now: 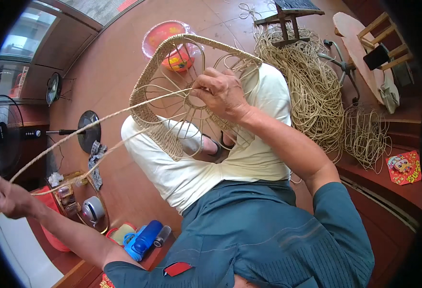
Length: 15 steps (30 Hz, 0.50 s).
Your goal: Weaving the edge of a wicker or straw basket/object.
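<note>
The wire frame (191,96) sits propped on the person's lap, tilted up on edge, its outer rim already wrapped in pale woven cord while the middle is bare metal loops and spokes. The right hand (220,91) is up against the middle of that frame, fingers bent and pinched around one of the inner wires where the cord (91,122) meets it. From there the cord runs out in a long taut line, away from the frame to the person's left — two strands of it, close together — and ends in the left hand (4,194), which is stretched far out from the frame and clenched tight on the strands.

Beyond the frame, on the floor, lies a big loose heap of the same cord (307,81), with a smaller tangle (364,134) just beside it. A small dark stool (287,17) stands at the far edge of that heap. Behind the frame's top rim, an orange plastic basin (167,38) rests on the floor. Off to the frame's left, two round fan parts (88,129) lie on the floor, with a grey rag (95,153) touching the nearer one. Below the frame, near the person's left elbow, a blue bottle (146,237) lies on its side.
</note>
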Motion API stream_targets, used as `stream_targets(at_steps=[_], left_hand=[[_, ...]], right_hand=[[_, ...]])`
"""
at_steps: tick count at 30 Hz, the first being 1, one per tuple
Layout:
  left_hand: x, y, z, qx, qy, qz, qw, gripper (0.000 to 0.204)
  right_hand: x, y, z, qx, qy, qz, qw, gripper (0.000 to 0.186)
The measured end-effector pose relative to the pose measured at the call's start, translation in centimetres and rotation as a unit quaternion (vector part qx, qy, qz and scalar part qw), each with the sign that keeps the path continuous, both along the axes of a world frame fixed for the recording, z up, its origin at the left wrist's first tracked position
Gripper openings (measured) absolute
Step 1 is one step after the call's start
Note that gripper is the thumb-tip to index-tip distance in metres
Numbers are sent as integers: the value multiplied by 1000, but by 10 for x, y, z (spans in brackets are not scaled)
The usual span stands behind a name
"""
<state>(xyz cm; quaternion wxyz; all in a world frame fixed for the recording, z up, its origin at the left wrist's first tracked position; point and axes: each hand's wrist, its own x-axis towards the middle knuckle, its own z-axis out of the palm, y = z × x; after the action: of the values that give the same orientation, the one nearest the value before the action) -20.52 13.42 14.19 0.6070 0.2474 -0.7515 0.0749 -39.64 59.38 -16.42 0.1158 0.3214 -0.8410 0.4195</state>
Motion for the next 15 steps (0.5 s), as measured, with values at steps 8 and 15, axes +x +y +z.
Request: stream_targets(at_steps=[8,15], left_hand=[[-108,197,-139,-41,-334,-415,845,24],[-126,271,-237,28,-444,-404,800,29]], right_hand=[[3,6,0,-10,-41,-13,999,17],[4,-2,9,-14,-49,9,999,15]])
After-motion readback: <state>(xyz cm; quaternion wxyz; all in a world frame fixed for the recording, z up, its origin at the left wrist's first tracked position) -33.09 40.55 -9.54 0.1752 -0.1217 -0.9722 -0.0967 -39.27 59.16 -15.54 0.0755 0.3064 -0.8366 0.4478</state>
